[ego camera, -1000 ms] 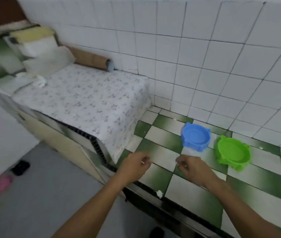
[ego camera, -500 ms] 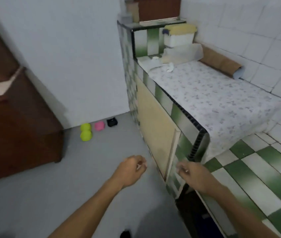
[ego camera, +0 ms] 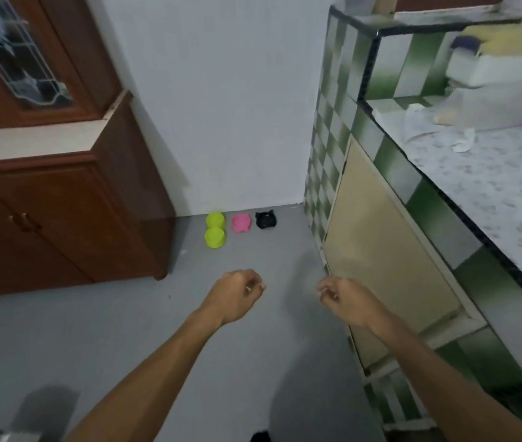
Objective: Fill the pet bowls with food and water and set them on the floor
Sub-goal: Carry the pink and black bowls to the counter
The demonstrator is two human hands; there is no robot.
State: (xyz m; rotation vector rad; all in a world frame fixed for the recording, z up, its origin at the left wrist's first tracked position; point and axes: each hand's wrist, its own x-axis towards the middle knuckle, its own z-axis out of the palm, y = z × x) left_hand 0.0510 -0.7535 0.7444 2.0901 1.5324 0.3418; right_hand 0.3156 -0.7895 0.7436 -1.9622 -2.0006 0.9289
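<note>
Against the far white wall, on the grey floor (ego camera: 125, 330), stand small pet bowls: a yellow-green double bowl (ego camera: 215, 230), a pink bowl (ego camera: 241, 223) and a black bowl (ego camera: 266, 220). My left hand (ego camera: 237, 296) and my right hand (ego camera: 344, 298) hang in front of me above the floor, well short of the bowls. Both have their fingers curled in loosely and nothing in them. The blue and green bowls on the counter are out of view.
A brown wooden cabinet (ego camera: 62, 212) with a glass door stands at the left. The green-and-white tiled counter (ego camera: 438, 224) with a beige door (ego camera: 380, 250) runs along the right. A patterned cloth (ego camera: 492, 173) and white containers (ego camera: 492, 68) lie on it.
My view has swung left, from the counter with the blue and green bowls to the floor and the far wall. Both hands stay curled and held out in front.
</note>
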